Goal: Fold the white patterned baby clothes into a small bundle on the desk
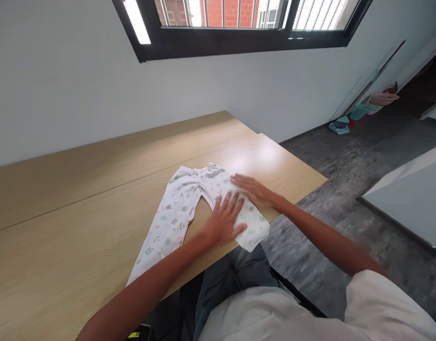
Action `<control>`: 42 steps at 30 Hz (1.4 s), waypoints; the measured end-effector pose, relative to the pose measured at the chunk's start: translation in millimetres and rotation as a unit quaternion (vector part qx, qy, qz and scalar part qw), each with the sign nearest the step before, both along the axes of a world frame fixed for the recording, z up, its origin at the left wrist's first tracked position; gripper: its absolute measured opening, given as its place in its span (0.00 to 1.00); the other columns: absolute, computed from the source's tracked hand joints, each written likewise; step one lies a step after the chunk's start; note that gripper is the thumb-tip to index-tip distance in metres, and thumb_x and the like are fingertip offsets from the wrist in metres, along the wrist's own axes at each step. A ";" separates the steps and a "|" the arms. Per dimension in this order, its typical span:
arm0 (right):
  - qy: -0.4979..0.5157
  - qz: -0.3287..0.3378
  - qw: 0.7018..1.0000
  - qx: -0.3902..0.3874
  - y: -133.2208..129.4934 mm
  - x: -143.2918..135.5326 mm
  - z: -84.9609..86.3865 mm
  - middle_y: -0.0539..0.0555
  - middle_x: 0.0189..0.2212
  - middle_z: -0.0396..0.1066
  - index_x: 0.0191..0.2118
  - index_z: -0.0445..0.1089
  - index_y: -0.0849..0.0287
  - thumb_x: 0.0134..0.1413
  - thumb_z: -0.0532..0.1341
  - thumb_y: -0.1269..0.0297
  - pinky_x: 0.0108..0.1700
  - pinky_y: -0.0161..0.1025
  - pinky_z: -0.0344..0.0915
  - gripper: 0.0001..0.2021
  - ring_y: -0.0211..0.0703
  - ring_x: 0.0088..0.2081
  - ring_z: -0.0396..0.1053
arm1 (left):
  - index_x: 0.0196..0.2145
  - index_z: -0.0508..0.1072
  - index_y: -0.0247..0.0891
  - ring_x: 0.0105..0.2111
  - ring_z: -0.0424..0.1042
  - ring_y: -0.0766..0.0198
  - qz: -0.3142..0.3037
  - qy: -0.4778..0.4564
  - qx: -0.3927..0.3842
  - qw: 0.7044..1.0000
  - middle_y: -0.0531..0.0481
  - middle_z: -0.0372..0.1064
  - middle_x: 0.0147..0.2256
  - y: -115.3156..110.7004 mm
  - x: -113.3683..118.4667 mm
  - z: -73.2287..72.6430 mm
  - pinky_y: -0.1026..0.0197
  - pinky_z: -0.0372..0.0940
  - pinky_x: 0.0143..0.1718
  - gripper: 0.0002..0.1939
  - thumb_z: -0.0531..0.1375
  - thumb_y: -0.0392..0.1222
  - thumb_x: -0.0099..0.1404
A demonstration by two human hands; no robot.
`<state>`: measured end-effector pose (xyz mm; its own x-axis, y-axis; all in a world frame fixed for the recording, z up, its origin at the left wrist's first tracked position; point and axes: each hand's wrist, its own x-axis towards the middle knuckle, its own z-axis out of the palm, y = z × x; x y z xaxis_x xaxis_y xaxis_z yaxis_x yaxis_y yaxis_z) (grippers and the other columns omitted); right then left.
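White child's trousers with small green and pink prints lie spread on the light wooden table, waistband toward the wall and legs apart. My left hand rests flat on the inner part of the right-hand trouser leg, fingers spread. Beyond it, my right hand, slightly blurred, lies with stretched fingers across the outer edge of the same leg. Neither hand grips the cloth. The end of that leg hangs a little over the table's front edge. My left forearm crosses over the lower part of the other leg.
A wall with a barred, dark-framed window stands behind the table. The table's right corner juts over a grey floor. Far right, a dustpan, a pink basin and a long pole stand by the wall.
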<state>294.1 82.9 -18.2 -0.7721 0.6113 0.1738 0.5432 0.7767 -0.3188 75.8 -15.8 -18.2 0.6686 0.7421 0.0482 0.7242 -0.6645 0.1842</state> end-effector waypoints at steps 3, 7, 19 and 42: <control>-0.052 0.034 0.998 -0.009 -9.4 -6.0 -4.0 0.51 0.69 0.47 0.72 0.44 0.53 0.74 0.37 0.53 0.71 0.56 0.40 0.27 0.45 0.70 0.41 | 0.69 0.49 0.30 0.70 0.37 0.39 -0.004 0.006 0.009 1.000 0.34 0.42 0.70 0.4 -0.8 -5.4 0.35 0.38 0.68 0.39 0.44 0.62 0.72; -0.090 -0.038 0.995 -0.010 7.5 6.3 -5.4 0.52 0.70 0.44 0.72 0.44 0.53 0.73 0.39 0.50 0.69 0.62 0.41 0.28 0.51 0.71 0.39 | 0.69 0.49 0.32 0.70 0.39 0.40 -0.007 -0.001 0.021 1.000 0.35 0.40 0.70 0.9 -2.6 -5.6 0.35 0.38 0.68 0.38 0.43 0.62 0.72; -0.134 -0.011 0.991 0.000 39.4 -55.0 -12.4 0.58 0.71 0.37 0.73 0.40 0.63 0.71 0.40 0.48 0.70 0.60 0.37 0.33 0.53 0.72 0.33 | 0.69 0.50 0.38 0.70 0.41 0.43 -0.112 -0.055 0.022 0.992 0.34 0.40 0.70 -16.7 3.7 -7.1 0.41 0.39 0.69 0.34 0.47 0.58 0.72; -0.006 -0.122 0.992 0.021 101.7 -47.1 -18.6 0.62 0.61 0.62 0.58 0.68 0.61 0.69 0.53 0.56 0.64 0.53 0.50 0.19 0.53 0.62 0.58 | 0.54 0.70 0.39 0.57 0.65 0.55 -0.156 -0.018 -0.079 0.984 0.44 0.68 0.55 80.4 18.7 49.2 0.49 0.61 0.58 0.18 0.51 0.30 0.69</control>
